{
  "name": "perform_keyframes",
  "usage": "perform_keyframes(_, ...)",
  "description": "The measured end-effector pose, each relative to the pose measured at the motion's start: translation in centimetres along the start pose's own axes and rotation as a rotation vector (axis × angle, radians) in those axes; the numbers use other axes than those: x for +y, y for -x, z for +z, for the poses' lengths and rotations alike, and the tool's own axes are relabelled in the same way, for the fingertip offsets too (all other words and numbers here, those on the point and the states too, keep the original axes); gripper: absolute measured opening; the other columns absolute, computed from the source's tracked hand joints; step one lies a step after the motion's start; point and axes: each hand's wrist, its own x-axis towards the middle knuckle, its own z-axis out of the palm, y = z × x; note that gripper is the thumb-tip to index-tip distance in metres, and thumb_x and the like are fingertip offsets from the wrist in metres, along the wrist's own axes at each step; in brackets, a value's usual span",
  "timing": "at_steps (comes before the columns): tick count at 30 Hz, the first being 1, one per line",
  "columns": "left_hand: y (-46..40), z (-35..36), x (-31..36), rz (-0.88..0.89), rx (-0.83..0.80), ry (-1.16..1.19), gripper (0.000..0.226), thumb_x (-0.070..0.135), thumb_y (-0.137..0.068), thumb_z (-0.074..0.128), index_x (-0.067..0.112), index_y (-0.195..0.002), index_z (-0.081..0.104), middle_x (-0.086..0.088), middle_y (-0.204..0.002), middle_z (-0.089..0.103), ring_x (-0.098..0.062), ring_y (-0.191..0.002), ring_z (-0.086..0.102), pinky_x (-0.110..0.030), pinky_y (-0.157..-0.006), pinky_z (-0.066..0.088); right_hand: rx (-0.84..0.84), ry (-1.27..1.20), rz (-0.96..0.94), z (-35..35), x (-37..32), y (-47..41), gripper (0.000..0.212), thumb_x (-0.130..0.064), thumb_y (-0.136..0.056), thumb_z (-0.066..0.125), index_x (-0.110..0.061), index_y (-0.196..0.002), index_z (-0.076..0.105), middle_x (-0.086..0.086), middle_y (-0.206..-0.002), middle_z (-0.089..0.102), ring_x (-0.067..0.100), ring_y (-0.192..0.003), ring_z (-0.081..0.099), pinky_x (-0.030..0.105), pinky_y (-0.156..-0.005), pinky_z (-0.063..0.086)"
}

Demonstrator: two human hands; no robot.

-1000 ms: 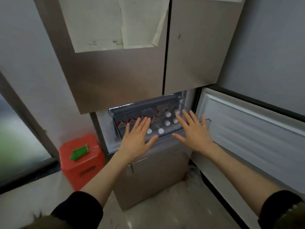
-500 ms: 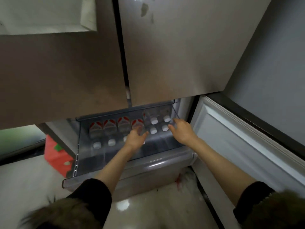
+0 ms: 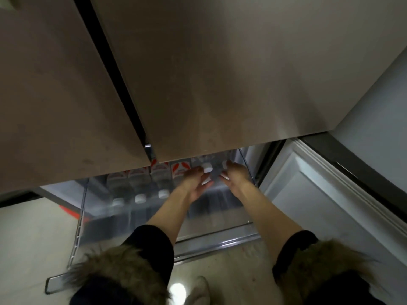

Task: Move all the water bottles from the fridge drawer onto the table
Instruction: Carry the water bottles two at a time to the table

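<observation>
Centre frame, under fridge doors: drawer [image 3: 220,238] pulled out, bottles [image 3: 141,186] lying in row. Left hand [image 3: 195,183] and right hand [image 3: 236,178] reaching between capped necks; finger state unclear, blurred. Risk: smooth bottle slips from grasp; neighbours roll when one lifts.

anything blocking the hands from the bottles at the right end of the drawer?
Nothing visible. The left hand and right hand are already at the white-capped clear bottles in the clear plastic fridge drawer; only the closed brown upper door overhangs them.
</observation>
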Motion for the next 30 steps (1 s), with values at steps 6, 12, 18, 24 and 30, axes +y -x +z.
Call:
perform_keyframes(6, -0.4, 0.9, 0.6, -0.052, 0.022, 0.057, 0.029, 0.017, -0.095, 0.048, 0.007, -0.122, 0.046, -0.013, -0.122, 0.056, -0.024, -0.103, 0.059, -0.034, -0.081, 0.049, 0.005, 0.063, 0.042, 0.3, -0.7, -0.6, 0.030, -0.018, -0.096, 0.048, 0.004, -0.116, 0.055, 0.011, -0.091, 0.059, 0.021, -0.082, 0.059, 0.034, -0.084, 0.052)
perform_keyframes(12, 0.2, -0.7, 0.7, -0.033, 0.105, 0.002, 0.011, 0.025, -0.092, 0.054, 0.015, -0.087, 0.051, -0.004, -0.093, 0.057, -0.016, -0.076, 0.057, -0.030, -0.070, 0.047, -0.183, 0.116, 0.096, -0.8, -1.2, 1.2, 0.031, 0.000, -0.092, 0.050, 0.008, -0.122, 0.050, 0.018, -0.113, 0.060, 0.028, -0.095, 0.060, 0.032, -0.088, 0.046)
perform_keyframes(18, 2.7, -2.3, -0.2, 0.230, 0.295, -0.122, 0.021, 0.019, -0.084, 0.065, 0.018, -0.069, 0.051, 0.000, -0.060, 0.049, -0.010, -0.048, 0.046, -0.020, -0.043, 0.039, -0.128, 0.207, -0.003, -1.6, -0.6, 2.9, 0.031, -0.022, -0.086, 0.064, 0.001, -0.106, 0.056, 0.010, -0.095, 0.061, 0.022, -0.080, 0.061, 0.034, -0.078, 0.055)
perform_keyframes(24, 7.2, -4.4, 0.0, 0.441, 0.509, -0.557, 0.027, 0.030, -0.077, 0.067, 0.006, -0.089, 0.061, -0.011, -0.085, 0.068, -0.029, -0.085, 0.066, -0.036, -0.077, 0.054, -0.020, 0.346, -0.273, -2.5, -0.3, 7.4, 0.025, -0.016, -0.085, 0.062, -0.007, -0.101, 0.045, 0.009, -0.091, 0.058, 0.020, -0.062, 0.064, 0.026, -0.057, 0.054)
perform_keyframes(30, 13.2, -5.8, 1.3, 0.628, 0.629, -0.692, 0.036, 0.032, -0.083, 0.063, 0.006, -0.101, 0.046, -0.013, -0.097, 0.058, -0.028, -0.085, 0.054, -0.032, -0.070, 0.039, 0.106, 0.577, -0.585, -5.2, -1.1, 12.1, 0.033, -0.033, -0.082, 0.059, -0.011, -0.099, 0.042, 0.009, -0.090, 0.059, 0.032, -0.080, 0.065, 0.047, -0.071, 0.056)
